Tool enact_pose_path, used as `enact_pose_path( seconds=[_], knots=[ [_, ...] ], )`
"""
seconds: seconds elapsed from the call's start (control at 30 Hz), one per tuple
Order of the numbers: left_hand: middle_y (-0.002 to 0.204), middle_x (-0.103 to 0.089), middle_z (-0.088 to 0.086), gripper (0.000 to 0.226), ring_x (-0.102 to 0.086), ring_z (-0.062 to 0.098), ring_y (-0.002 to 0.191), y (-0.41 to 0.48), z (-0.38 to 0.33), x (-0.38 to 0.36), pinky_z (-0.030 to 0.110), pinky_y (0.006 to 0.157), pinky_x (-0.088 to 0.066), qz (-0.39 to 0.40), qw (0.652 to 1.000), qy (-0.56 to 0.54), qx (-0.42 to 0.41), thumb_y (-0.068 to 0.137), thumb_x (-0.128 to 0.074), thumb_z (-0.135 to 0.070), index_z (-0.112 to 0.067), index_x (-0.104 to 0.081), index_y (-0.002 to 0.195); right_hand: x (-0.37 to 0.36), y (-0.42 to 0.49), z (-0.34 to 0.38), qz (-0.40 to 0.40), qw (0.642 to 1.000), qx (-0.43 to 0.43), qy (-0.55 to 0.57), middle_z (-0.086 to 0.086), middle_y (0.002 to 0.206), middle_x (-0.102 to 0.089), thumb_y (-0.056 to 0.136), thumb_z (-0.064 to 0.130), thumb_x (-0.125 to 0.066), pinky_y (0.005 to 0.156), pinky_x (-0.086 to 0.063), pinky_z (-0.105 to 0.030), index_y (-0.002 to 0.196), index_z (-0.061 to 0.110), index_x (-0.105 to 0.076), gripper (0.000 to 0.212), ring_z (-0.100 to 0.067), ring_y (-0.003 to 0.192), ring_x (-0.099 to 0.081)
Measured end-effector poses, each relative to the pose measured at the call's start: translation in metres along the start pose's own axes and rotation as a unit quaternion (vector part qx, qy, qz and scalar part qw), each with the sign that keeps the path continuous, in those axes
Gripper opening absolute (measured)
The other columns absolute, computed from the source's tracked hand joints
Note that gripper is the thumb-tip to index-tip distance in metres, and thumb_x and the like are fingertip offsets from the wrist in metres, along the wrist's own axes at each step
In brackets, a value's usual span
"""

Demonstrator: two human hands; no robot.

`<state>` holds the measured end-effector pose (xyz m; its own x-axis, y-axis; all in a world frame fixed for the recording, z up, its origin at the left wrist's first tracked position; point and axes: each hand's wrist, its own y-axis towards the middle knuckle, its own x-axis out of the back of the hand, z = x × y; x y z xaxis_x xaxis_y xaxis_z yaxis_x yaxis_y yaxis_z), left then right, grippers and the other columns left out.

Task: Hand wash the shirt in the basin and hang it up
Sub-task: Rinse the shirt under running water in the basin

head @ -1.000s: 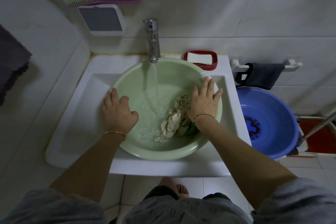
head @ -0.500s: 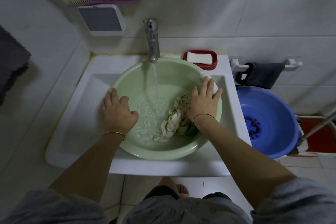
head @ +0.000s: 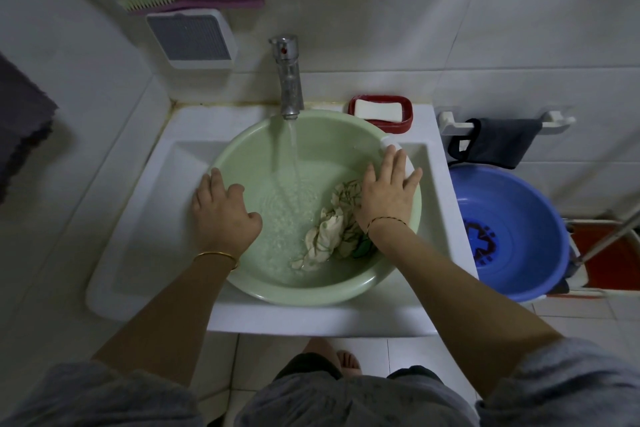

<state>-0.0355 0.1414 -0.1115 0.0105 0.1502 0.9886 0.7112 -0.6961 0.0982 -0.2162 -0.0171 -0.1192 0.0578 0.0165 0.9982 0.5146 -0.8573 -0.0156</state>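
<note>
— While the water runs, where does the shirt (head: 329, 232) lie?

— Bunched against the right inner wall of the green basin (head: 242, 149). It is pale cloth with thin dark lines, its lower folds in shallow water and its upper folds above it.

— State of the hands?

— The right hand (head: 388, 194) lies flat across the right rim, fingers straight and slightly spread, its thumb side over the shirt's edge. The left hand (head: 221, 211) holds the left rim, fingers curled over it and thumb pointing inward toward the water. Neither hand grips the cloth.

— Step in hand?

— Judged to be filling, with the basin steadied. The stream (head: 292, 149) from the tap (head: 289, 80) lands near the basin's middle, left of the shirt, so most of the bundle is not directly wetted.

— Recommendations?

— Hold the basin level until the water covers the cloth. Then press the bundle under with the flat right palm and open out its folds, so it soaks through and does not stay knotted. The basin's near rim sits over the front ledge of the white sink (head: 138, 236), so a firm left grip guards against tipping. Close the tap well before the water nears the rim. The soap (head: 379, 110), in its red dish (head: 407, 121), stands just behind the right rim, within easy reach.
</note>
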Motion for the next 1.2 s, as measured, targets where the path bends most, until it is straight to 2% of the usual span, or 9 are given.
enact_pose_path(
  seconds=[0.07, 0.17, 0.27, 0.4, 0.63, 0.77, 0.87, 1.2],
  knots=[
    [0.145, -0.034, 0.028, 0.057, -0.029, 0.043, 0.135, -0.0006, -0.0003, 0.0004, 0.050, 0.109, -0.025, 0.003, 1.000, 0.000, -0.003, 0.060, -0.055, -0.022, -0.004, -0.062, 0.114, -0.0003, 0.0001, -0.0001, -0.001, 1.000, 0.000, 0.000, -0.023, 0.156, 0.007, 0.091, 0.035, -0.054, 0.112, -0.004, -0.063, 0.148, 0.015, -0.022, 0.069, -0.042, 0.143, 0.008],
    [0.147, -0.031, 0.027, 0.055, -0.026, 0.041, 0.137, -0.0007, -0.0018, 0.0017, 0.049, 0.110, -0.023, 0.013, 1.000, 0.006, 0.000, 0.063, -0.065, -0.017, -0.005, -0.060, 0.117, -0.0010, -0.0001, -0.0001, -0.001, 1.000, -0.001, -0.002, -0.023, 0.156, 0.006, 0.091, 0.036, -0.054, 0.112, -0.005, -0.063, 0.148, 0.015, -0.022, 0.069, -0.042, 0.143, 0.007],
    [0.147, -0.031, 0.026, 0.055, -0.026, 0.041, 0.137, -0.0006, -0.0027, 0.0028, 0.048, 0.111, -0.022, 0.010, 1.000, 0.003, 0.003, 0.062, -0.067, -0.014, -0.005, -0.061, 0.116, -0.0012, -0.0001, -0.0001, -0.004, 1.000, -0.001, -0.001, -0.023, 0.156, 0.005, 0.090, 0.036, -0.054, 0.112, -0.004, -0.063, 0.147, 0.015, -0.023, 0.069, -0.042, 0.143, 0.007],
    [0.144, -0.035, 0.028, 0.055, -0.030, 0.044, 0.134, -0.0009, -0.0017, 0.0019, 0.051, 0.108, -0.025, 0.001, 1.000, 0.001, 0.001, 0.060, -0.057, -0.020, -0.003, -0.063, 0.112, -0.0015, 0.0004, -0.0001, -0.004, 1.000, -0.002, -0.001, -0.023, 0.156, 0.005, 0.090, 0.035, -0.054, 0.112, -0.005, -0.063, 0.147, 0.015, -0.023, 0.068, -0.042, 0.143, 0.007],
    [0.147, -0.032, 0.025, 0.055, -0.026, 0.040, 0.137, -0.0010, -0.0032, 0.0053, 0.048, 0.111, -0.022, 0.019, 1.000, 0.014, 0.005, 0.064, -0.062, -0.020, -0.006, -0.061, 0.117, -0.0019, 0.0007, -0.0001, -0.003, 1.000, -0.004, 0.001, -0.022, 0.156, 0.006, 0.090, 0.033, -0.054, 0.112, -0.005, -0.064, 0.147, 0.015, -0.023, 0.068, -0.042, 0.143, 0.007],
    [0.142, -0.037, 0.028, 0.063, -0.032, 0.043, 0.132, -0.0003, -0.0019, 0.0030, 0.050, 0.107, -0.027, -0.003, 1.000, 0.009, 0.002, 0.054, -0.047, -0.026, -0.004, -0.064, 0.111, -0.0021, 0.0005, 0.0004, -0.002, 1.000, -0.004, -0.003, -0.023, 0.156, 0.006, 0.090, 0.034, -0.053, 0.112, -0.005, -0.064, 0.148, 0.015, -0.022, 0.068, -0.042, 0.143, 0.007],
    [0.139, -0.041, 0.030, 0.063, -0.036, 0.045, 0.129, -0.0005, -0.0015, 0.0023, 0.051, 0.104, -0.031, -0.009, 1.000, 0.007, -0.004, 0.052, -0.047, -0.025, -0.003, -0.065, 0.108, -0.0027, 0.0008, 0.0003, -0.004, 1.000, -0.004, -0.003, -0.023, 0.156, 0.006, 0.090, 0.034, -0.054, 0.112, -0.005, -0.064, 0.148, 0.015, -0.023, 0.068, -0.042, 0.143, 0.007],
    [0.141, -0.038, 0.028, 0.063, -0.033, 0.043, 0.132, -0.0006, -0.0015, 0.0022, 0.050, 0.106, -0.028, -0.005, 1.000, 0.013, -0.004, 0.053, -0.047, -0.026, -0.004, -0.064, 0.109, -0.0034, 0.0011, 0.0007, -0.005, 1.000, -0.004, -0.003, -0.023, 0.156, 0.005, 0.091, 0.035, -0.053, 0.112, -0.006, -0.064, 0.147, 0.015, -0.023, 0.067, -0.042, 0.143, 0.006]
  ],
)
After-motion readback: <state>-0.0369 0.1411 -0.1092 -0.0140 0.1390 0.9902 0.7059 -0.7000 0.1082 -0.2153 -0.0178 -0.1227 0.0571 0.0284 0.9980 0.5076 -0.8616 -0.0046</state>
